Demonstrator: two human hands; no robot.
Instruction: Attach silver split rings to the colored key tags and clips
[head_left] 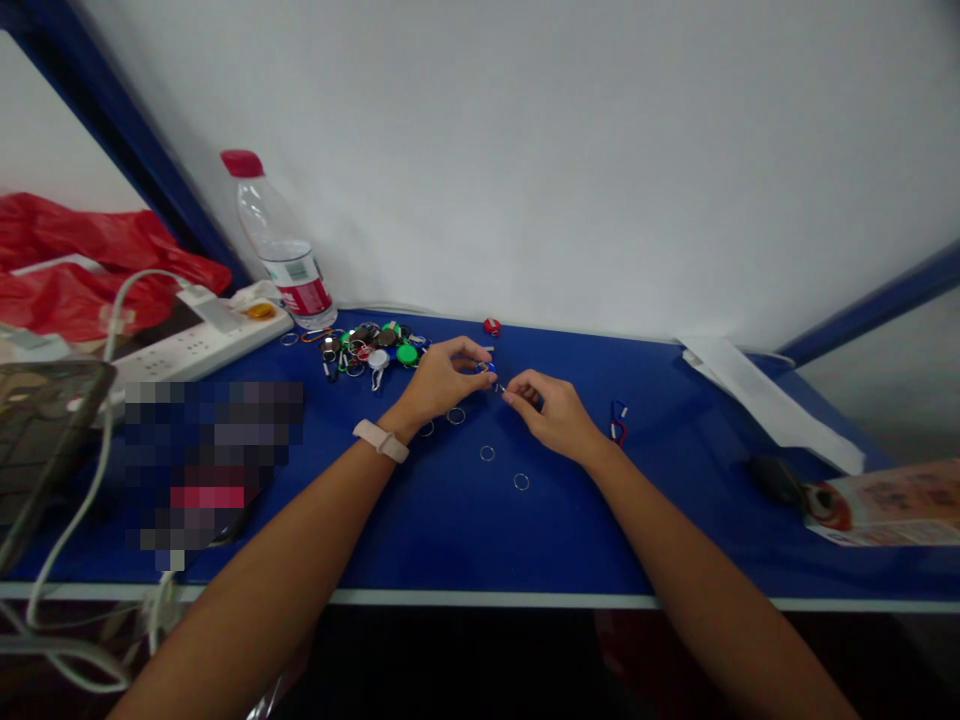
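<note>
The left hand (444,380), with a pale pink wristband (381,441) on its wrist, is curled, and its thumb and first fingers are pressed together on a small blue-and-silver piece (485,368). The right hand (546,413) reaches toward it from the other side. Its thumb and index finger come close together at a thin dark metal piece (497,387), but this piece is too small to tell exactly what it is or if the two pieces are joined.

Both hands work above a flat blue table (450,540), in front of a loose heap of round coloured plastic key tags with metal clips (375,350). Most of the tags are gathered in this heap, just beside the left hand. Thin silver split rings (487,453) lie separately on the blue surface below the hands, and one more ring is partly hidden near the left wrist. A small red-and-blue metal clip (618,422) lies to the right, and a round red piece (491,326) lies beyond the hands.

Farther left stand a clear plastic bottle with a red cap (281,240) and a white power strip (202,335), with a crumpled red plastic bag (90,270) behind them.
</note>
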